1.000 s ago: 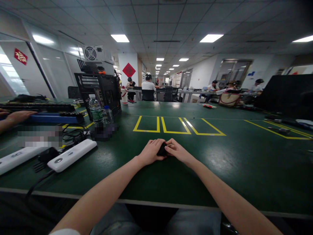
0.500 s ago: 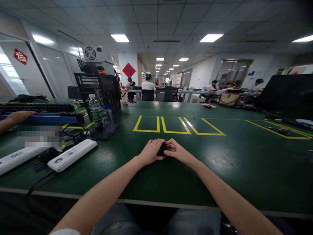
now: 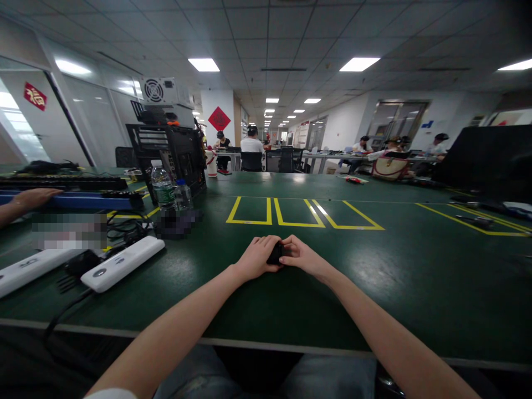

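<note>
A small, dark, rounded object point(image 3: 275, 253) sits between my two hands on the green table point(image 3: 266, 310); its kind cannot be made out, since the fingers hide much of it. My left hand point(image 3: 258, 257) is closed around its left side, thumb toward me. On the other side my right hand point(image 3: 302, 258) grips it with bent fingers, thumb on the near face and fingertips behind. Just beyond the hands, yellow tape point(image 3: 249, 222) marks several open-ended outlines on the tabletop.
White power strips point(image 3: 124, 263) with black cables lie at the left. Behind them stand plastic bottles point(image 3: 163, 188) and a black computer case point(image 3: 174, 149). Another person's hand point(image 3: 35, 198) rests on a blue bar at far left. A white cup point(image 3: 211, 163) stands farther back.
My right thumb has shifted slightly lower and to the left on the dark object. My left hand keeps its place, and the things on the table have not moved.
</note>
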`<state>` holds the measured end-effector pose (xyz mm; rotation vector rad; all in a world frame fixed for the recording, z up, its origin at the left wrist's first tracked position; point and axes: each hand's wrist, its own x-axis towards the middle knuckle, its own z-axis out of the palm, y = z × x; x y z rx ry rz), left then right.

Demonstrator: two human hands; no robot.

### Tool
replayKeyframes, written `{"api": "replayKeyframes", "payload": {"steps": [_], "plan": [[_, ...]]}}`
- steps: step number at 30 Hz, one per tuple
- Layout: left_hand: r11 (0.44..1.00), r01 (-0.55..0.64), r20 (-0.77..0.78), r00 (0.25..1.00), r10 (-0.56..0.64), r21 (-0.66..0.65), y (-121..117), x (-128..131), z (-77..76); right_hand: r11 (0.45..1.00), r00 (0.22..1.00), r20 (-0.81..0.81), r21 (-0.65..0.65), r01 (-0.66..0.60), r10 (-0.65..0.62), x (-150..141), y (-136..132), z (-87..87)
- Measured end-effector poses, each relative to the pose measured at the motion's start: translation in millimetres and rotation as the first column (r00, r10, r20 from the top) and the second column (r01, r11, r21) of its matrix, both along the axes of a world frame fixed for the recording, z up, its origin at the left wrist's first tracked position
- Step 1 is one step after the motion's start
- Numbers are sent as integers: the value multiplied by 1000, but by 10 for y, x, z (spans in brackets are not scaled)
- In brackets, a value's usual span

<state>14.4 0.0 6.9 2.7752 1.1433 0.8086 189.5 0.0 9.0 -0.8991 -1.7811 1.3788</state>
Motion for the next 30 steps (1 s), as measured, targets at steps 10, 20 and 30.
{"api": "replayKeyframes", "payload": {"steps": [10,20,30], "plan": [[1000,-7,-1,1000,7,-4,-8,10,9,992,996,12,-81,93,-93,-45,-25,4],[1000,-6,-2,1000,6,5,11,7,-15,1000,1000,-13,-15,2,-2,-15,-19,19],[1000,1,11,1000,-1,-10,2,7,-7,988,995,7,-119,103,-103,-52,-23,10]]}}
